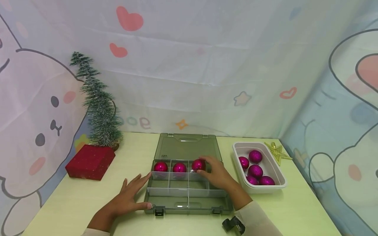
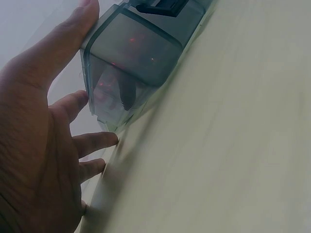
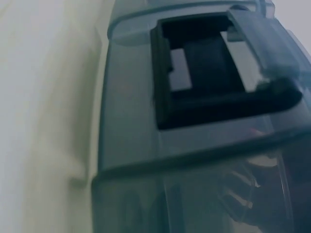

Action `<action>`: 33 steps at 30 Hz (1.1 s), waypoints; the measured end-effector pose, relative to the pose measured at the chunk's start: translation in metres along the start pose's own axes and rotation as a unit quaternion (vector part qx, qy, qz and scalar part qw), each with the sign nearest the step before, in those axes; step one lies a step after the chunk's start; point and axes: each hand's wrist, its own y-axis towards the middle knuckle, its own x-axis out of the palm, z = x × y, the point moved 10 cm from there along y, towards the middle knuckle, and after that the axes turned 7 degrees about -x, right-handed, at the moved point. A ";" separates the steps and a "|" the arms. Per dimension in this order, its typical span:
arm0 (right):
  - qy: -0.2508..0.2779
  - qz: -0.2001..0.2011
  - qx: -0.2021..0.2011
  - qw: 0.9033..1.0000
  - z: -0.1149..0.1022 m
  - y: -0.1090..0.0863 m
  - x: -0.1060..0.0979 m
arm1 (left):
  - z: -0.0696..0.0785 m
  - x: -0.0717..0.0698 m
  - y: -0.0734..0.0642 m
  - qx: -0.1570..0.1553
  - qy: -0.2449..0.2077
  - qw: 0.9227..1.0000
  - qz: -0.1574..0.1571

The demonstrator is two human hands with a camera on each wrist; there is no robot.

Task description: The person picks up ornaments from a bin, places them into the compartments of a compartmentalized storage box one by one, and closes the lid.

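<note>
Three shiny balls [image 1: 179, 167] along open box's [image 1: 165, 200] hinged edge, rightmost pinched in right hand [image 1: 217, 173]. Left hand [image 1: 127, 196] spread against box's left edge. Five glittery balls [image 1: 255, 171] in one tub [image 1: 262, 190], toward table's [image 1: 133, 157] right edge.

Case [image 1: 174, 211] sits lower centre of frame on the table [image 1: 298, 209], lid [image 1: 189, 149] laid back behind it. Back row from left: first ball [image 1: 160, 167] in slot one, second ball [image 1: 179, 168] in slot two, third ball [image 1: 198, 165] at slot three, can't tell if seated. Left hand [image 1: 128, 198] at case's left side; right hand [image 1: 217, 172] over its right part, at third ball. Tub [image 1: 257, 189] right of case, five balls [image 1: 255, 171] inside. Star [image 1: 278, 153] beside tub's far right corner. Tree [image 1: 101, 114] left of frame, block [image 1: 90, 162] before its base. Backdrop [image 1: 192, 72] behind everything.
</note>
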 end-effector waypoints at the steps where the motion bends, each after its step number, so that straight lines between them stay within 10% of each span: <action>1: 0.000 -0.003 -0.001 1.000 0.000 0.000 0.000 | 0.000 0.000 0.000 0.000 -0.001 1.000 0.000; 17: 0.013 -0.001 -0.006 1.000 -0.002 0.001 -0.014 | -0.003 0.001 0.001 -0.005 -0.010 1.000 -0.004; 33: -0.023 0.054 -0.033 0.998 -0.004 -0.010 -0.074 | 0.000 0.000 0.000 0.002 -0.004 1.000 0.000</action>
